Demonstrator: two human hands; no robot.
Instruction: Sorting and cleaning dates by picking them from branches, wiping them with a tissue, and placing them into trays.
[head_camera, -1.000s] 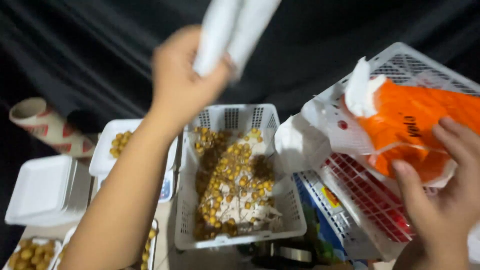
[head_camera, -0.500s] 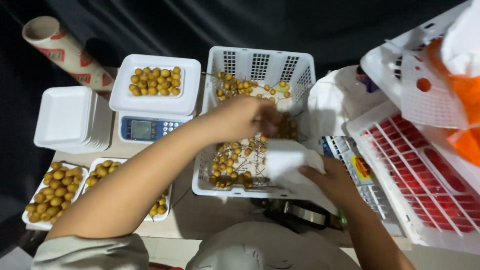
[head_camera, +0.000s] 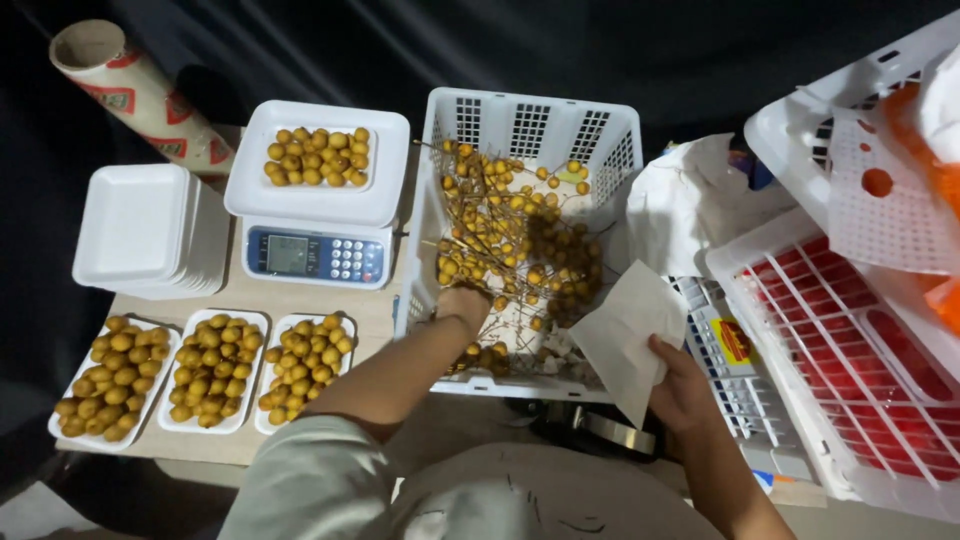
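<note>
Inside white basket (head_camera: 520, 130), yellow fruit on twigs (head_camera: 510, 240) is gripped by left hand (head_camera: 463, 305), fingers curled. White paper sheet (head_camera: 625, 335) is pinched at basket's right edge by right hand (head_camera: 680, 385). Scale (head_camera: 315, 255) sits left.

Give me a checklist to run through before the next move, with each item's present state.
1. Left hand is down in the white basket among the yellow fruit on twigs: ok.
2. Whether the left hand has closed on any fruit: cannot tell.
3. Right hand holds the white bag beside the basket: ok.
4. Bag mouth open: cannot tell.
5. Foam tray of fruit sits squarely on the scale: ok.
6. Three filled trays lie side by side at the table's near edge: ok.
</note>
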